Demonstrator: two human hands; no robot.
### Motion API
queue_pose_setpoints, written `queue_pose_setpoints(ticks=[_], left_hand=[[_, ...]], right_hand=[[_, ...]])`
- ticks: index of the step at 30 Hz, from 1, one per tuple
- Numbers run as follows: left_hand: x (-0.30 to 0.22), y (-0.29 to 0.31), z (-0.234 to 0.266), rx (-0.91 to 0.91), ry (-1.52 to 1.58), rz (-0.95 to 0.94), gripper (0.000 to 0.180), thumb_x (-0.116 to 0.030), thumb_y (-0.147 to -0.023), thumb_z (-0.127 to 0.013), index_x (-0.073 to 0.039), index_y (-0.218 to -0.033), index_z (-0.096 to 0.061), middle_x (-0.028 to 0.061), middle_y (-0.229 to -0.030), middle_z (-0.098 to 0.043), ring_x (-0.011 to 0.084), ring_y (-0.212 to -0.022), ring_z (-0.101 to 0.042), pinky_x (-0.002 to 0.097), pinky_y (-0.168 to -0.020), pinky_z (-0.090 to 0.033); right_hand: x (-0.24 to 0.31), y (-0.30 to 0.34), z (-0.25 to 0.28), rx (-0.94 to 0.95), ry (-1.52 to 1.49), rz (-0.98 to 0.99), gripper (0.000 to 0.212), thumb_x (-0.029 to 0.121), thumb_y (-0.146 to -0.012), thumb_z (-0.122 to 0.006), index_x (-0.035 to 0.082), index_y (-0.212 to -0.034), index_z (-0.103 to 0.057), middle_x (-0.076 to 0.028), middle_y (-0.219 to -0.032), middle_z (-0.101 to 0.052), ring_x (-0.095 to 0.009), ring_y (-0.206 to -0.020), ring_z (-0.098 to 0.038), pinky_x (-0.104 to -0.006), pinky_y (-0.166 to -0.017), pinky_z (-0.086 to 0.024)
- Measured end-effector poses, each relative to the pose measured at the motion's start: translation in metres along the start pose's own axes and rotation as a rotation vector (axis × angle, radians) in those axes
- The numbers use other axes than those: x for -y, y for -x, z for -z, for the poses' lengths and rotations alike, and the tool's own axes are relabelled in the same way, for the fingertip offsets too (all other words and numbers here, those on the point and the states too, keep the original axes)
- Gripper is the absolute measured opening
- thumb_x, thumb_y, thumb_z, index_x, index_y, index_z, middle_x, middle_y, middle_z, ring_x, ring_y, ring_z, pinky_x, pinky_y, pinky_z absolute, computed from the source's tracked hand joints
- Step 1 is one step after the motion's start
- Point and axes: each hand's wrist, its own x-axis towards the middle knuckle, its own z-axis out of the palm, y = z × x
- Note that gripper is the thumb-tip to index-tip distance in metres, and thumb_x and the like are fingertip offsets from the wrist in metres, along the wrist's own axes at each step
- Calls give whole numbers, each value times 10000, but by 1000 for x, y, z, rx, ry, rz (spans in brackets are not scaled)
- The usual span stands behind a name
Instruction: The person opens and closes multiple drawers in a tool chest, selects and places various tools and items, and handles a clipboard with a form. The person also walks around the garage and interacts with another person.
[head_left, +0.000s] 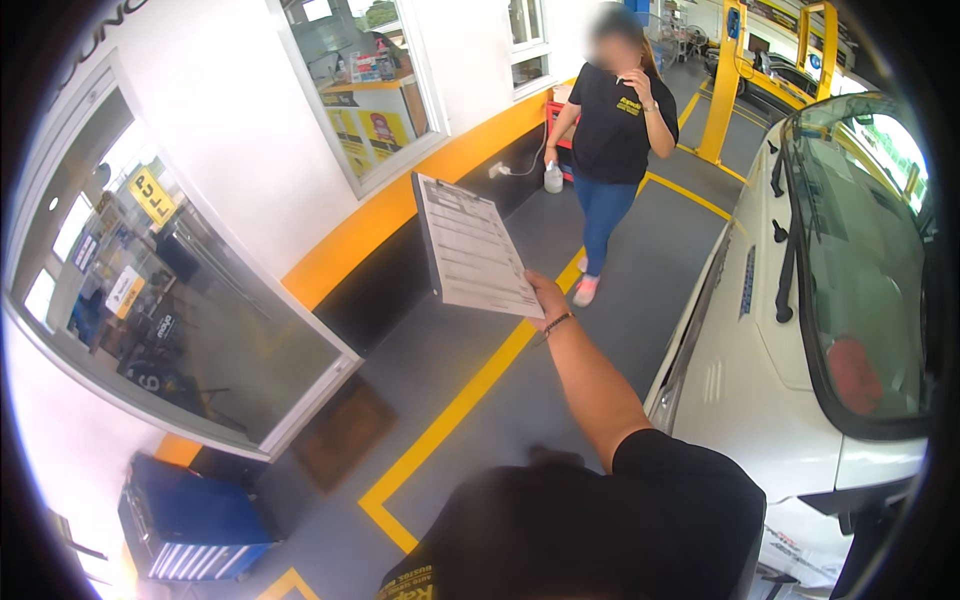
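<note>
My right hand (547, 298), with a dark bracelet at the wrist, is closed on the lower right edge of a clipboard (480, 245). The board is held out in front at a tilt, and a printed white form lies on its face. My right arm stretches forward from a black short sleeve (690, 475). My left hand is outside the picture.
Ahead stands a person (615, 120) with a white bottle (553, 178) in one lowered hand, the other hand raised. A white vehicle (750, 350) flanks me right. Left are a glass door (170, 270), brown mat (345, 435) and blue tool cabinet (195, 515). Yellow lift posts (722, 90) rise behind.
</note>
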Motion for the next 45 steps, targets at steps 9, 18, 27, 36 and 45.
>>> queue_pose_setpoints(ticks=[9,18,27,36,45], left_hand=[[-40,-17,-19,3,61,23,339,-281,-883,-618,-165,-1200,-646,112,-1031,-678,227,-867,-651,375,-707,-541],[-52,-5,-39,-9,122,84,350,-296,-884,-615,-159,-1205,-645,111,-1058,-672,234,-899,-646,377,-738,-533],[-75,-8,-65,-7,202,78,363,-311,-885,-612,-153,-1211,-645,110,-1085,-667,242,-930,-640,380,-769,-526],[-75,-2,-75,2,264,99,376,-326,-887,-608,-147,-1216,-644,109,-1112,-662,249,-962,-635,382,-800,-519],[-61,-38,-39,96,118,-21,391,-340,-888,-605,-141,-1222,-643,108,-1139,-657,256,-994,-630,385,-831,-511]], right_hand=[[29,-34,6,86,189,-41,330,185,-1013,-465,-11,-1276,-506,-155,-1164,-632,-253,-1014,-654,-379,-886,-537],[18,-48,13,133,235,-50,355,166,-1008,-468,-31,-1302,-494,-148,-1185,-631,-230,-1030,-651,-353,-880,-535],[-15,-52,18,181,178,-345,488,393,-1014,-448,16,-1320,-493,-157,-1137,-660,-235,-921,-679,-327,-795,-546],[-90,84,229,931,2362,-898,497,439,-977,-403,21,-1056,-662,-160,-1087,-678,-365,-899,-652,-487,-866,-500],[37,123,269,416,2461,-864,426,381,-973,-448,60,-1171,-648,-156,-1287,-592,-359,-1186,-545,-437,-998,-446]])
